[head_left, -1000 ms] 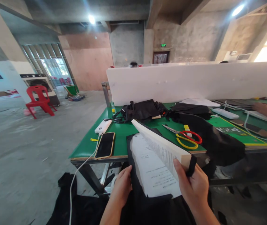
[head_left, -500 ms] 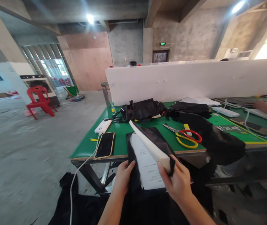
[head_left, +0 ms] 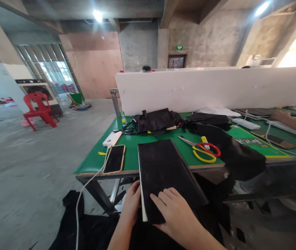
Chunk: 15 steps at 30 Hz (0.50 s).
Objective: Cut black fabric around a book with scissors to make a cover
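A closed book in a black cover (head_left: 163, 166) lies tilted over the table's front edge, its pale page edges showing along the left side. My left hand (head_left: 131, 203) is closed on the lower part of that left edge, with its fingertips partly hidden. Across the lower cover rests my right hand (head_left: 175, 210), fingers laid out on the black surface and thumb by the bottom edge. Scissors (head_left: 202, 150) with one red and one yellow handle lie right of the book, beside a glue stick (head_left: 204, 141). A phone (head_left: 114, 159) is on the left.
The green table (head_left: 90, 162) carries a white power bank (head_left: 112, 138) with a cable hanging down. Black fabric pieces (head_left: 159, 119) lie behind the book, and more black cloth (head_left: 231, 149) drapes at right. A white panel (head_left: 189, 91) stands behind. Another person's arm (head_left: 290, 121) reaches in at far right.
The book was open with printed pages showing; its cover is now closed over them. My right hand went from gripping the lifted cover to lying on it, further left and lower.
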Each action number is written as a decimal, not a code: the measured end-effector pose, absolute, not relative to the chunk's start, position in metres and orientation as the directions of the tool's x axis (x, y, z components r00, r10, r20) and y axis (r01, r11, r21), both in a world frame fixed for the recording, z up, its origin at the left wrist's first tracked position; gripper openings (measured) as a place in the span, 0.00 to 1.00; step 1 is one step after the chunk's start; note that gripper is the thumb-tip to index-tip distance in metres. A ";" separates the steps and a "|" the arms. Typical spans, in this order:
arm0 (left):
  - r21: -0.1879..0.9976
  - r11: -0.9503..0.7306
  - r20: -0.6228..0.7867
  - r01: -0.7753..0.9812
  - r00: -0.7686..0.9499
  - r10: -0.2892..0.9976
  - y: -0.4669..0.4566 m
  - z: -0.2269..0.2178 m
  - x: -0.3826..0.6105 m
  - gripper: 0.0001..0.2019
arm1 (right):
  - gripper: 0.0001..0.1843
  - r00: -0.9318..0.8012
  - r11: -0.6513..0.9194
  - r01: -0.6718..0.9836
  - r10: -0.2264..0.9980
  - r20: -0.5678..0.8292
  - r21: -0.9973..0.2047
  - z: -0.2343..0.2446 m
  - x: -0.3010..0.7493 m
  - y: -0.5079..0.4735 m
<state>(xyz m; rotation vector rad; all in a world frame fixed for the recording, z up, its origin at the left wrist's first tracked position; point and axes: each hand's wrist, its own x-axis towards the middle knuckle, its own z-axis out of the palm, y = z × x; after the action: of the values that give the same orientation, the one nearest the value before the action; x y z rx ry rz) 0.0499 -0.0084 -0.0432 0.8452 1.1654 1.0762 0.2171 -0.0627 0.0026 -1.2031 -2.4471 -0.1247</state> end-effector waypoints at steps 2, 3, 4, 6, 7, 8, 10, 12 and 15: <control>0.929 0.338 -0.337 -0.149 0.032 0.941 -0.020 -0.044 0.048 0.25 | 0.40 -0.526 0.614 0.774 0.760 0.381 -0.154 0.007 0.219 -0.065; 0.924 0.355 -0.353 -0.139 0.043 0.935 -0.026 -0.043 0.048 0.25 | 0.40 -0.515 0.609 0.772 0.767 0.382 -0.182 0.010 0.220 -0.067; 0.918 0.372 -0.366 -0.139 0.067 0.928 -0.032 -0.042 0.048 0.24 | 0.39 -0.502 0.604 0.770 0.773 0.389 -0.207 0.012 0.221 -0.069; 0.904 0.398 -0.381 -0.158 0.130 0.915 -0.041 -0.038 0.049 0.23 | 0.35 -0.471 0.598 0.762 0.775 0.421 -0.249 0.016 0.223 -0.073; 0.898 0.406 -0.381 -0.173 0.159 0.911 -0.044 -0.036 0.050 0.23 | 0.32 -0.447 0.592 0.761 0.776 0.446 -0.267 0.018 0.224 -0.075; 0.895 0.404 -0.373 -0.188 0.182 0.910 -0.046 -0.035 0.051 0.22 | 0.29 -0.416 0.581 0.763 0.777 0.473 -0.284 0.018 0.223 -0.076; 0.900 0.383 -0.345 -0.210 0.196 0.918 -0.047 -0.035 0.054 0.21 | 0.21 -0.333 0.543 0.780 0.781 0.529 -0.311 0.019 0.222 -0.078; 0.909 0.354 -0.322 -0.219 0.170 0.931 -0.046 -0.037 0.056 0.19 | 0.11 -0.252 0.502 0.799 0.779 0.574 -0.330 0.019 0.222 -0.079; 0.918 0.333 -0.315 -0.214 0.113 0.942 -0.043 -0.042 0.057 0.18 | 0.13 -0.122 0.437 0.795 0.794 0.595 -0.421 0.023 0.228 -0.076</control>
<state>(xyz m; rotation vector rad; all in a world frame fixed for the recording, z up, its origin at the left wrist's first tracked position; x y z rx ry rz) 0.0570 -0.0430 -0.0421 0.8357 1.1246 1.0125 0.2275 -0.0762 0.0233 -1.3438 -1.8970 -0.0015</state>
